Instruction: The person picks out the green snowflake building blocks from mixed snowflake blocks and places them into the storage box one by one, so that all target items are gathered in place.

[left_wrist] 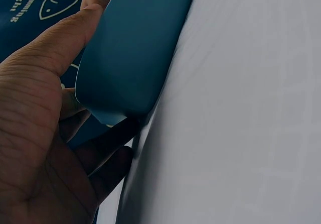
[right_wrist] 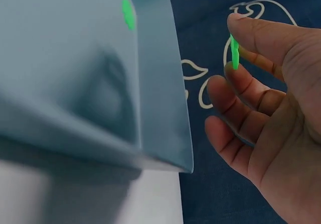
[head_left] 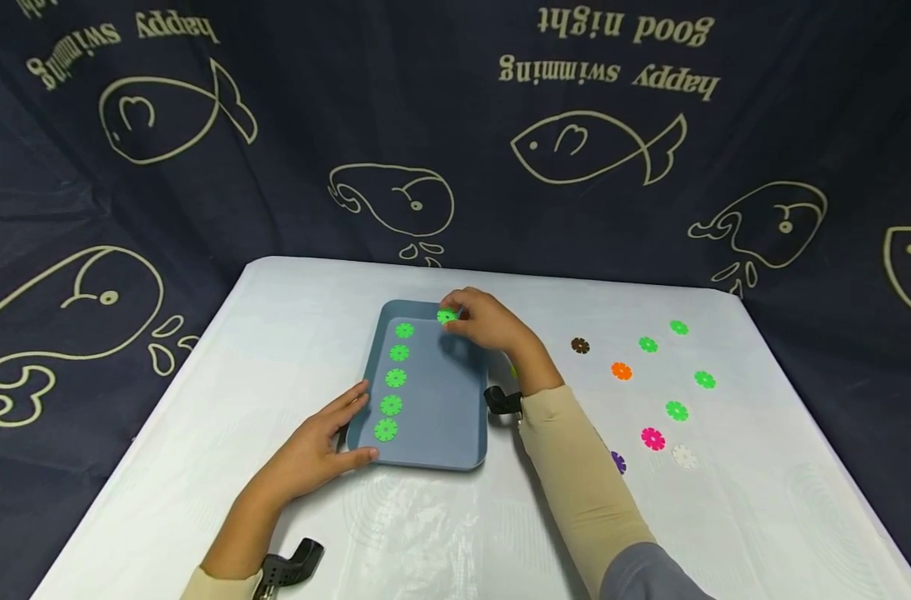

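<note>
Over the tray's (head_left: pixel 432 433) far edge, the right hand (head_left: pixel 488 321) pinches a green disc (head_left: pixel 447 316); the left hand (head_left: pixel 323 450) grips the tray's near-left corner.

Even, soft light falls from above in the head view, so the pale cloth-covered table (head_left: pixel 275 500) reads bright with a mild sheen toward six o'clock, while the dark navy printed backdrop (head_left: pixel 455 100) stays dim and its edges bow at nine and three o'clock. The left wrist view is murky and underexposed, with a deep shadow beneath the blue-grey plastic tray (left_wrist: pixel 135 48), and the right wrist view is brighter, though the tray's near wall is smeared out of focus
</note>
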Demonstrator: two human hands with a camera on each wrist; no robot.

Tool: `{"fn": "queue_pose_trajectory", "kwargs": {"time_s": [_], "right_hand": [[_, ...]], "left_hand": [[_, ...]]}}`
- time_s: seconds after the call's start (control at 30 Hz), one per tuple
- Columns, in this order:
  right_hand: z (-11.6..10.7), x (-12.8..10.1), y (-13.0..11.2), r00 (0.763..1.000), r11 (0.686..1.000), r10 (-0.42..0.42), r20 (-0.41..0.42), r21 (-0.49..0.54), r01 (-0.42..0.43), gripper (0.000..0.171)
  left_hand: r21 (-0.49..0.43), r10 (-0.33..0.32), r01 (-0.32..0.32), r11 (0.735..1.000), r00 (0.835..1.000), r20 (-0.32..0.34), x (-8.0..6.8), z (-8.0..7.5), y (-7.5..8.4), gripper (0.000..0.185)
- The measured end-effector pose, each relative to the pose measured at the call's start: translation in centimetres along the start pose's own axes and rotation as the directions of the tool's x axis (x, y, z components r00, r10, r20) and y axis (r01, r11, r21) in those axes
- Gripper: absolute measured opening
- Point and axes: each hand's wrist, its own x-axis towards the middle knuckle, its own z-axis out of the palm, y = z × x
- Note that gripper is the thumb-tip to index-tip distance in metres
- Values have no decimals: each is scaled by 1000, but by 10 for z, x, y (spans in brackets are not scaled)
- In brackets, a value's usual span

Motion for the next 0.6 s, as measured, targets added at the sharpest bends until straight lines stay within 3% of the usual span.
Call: {"fn": "queue_pose_trajectory", "kwargs": {"time_s": [0.6], "right_hand": [[24,23,-2,995,1000,-22,98,3,22,28]], "left_hand": [[-2,2,-2,1000,1000,4,0,-1,-1,95]]}}
